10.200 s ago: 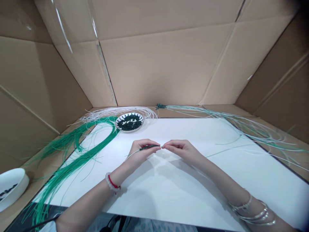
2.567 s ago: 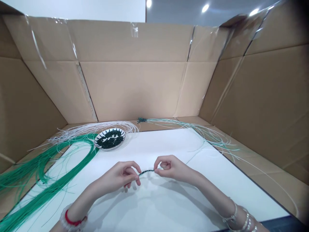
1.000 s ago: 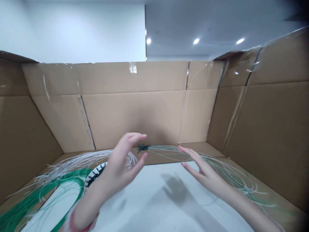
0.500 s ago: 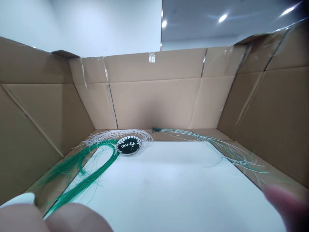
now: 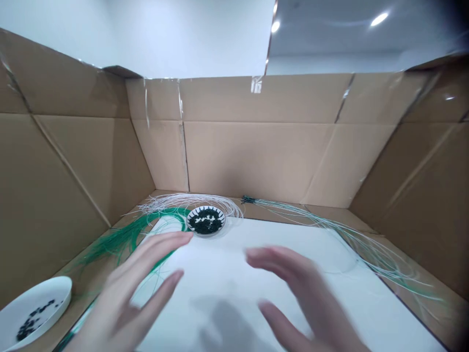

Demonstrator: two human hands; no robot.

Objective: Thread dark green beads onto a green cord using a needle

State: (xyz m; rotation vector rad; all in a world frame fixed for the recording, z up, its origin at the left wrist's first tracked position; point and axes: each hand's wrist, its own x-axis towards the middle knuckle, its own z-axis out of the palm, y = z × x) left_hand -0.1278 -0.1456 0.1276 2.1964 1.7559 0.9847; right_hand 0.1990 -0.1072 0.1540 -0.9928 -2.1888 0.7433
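My left hand point(image 5: 134, 293) hovers over the left part of a white board point(image 5: 234, 278), thumb and fingers apart, nothing between them. It partly hides a bundle of green strands point(image 5: 120, 239). Opposite it, my right hand point(image 5: 296, 293) is raised over the board, blurred a little, its thumb and fingers also apart and holding nothing. Beyond the hands, a small dish with a striped rim point(image 5: 189, 218) sits at the board's back edge. Many tiny dark green pieces point(image 5: 207, 226) lie in that dish.
White strands point(image 5: 190, 199) lie behind the dish. A dark-tipped bundle of pale green and white strands point(image 5: 340, 230) runs along the right edge. At lower left stands a white bowl point(image 5: 54, 286) with small dark pieces. Cardboard walls point(image 5: 249, 151) enclose the back and sides.
Both hands have come up from the bottom edge into full view above the board. The camera has turned a little to the left, bringing the white bowl further into view.
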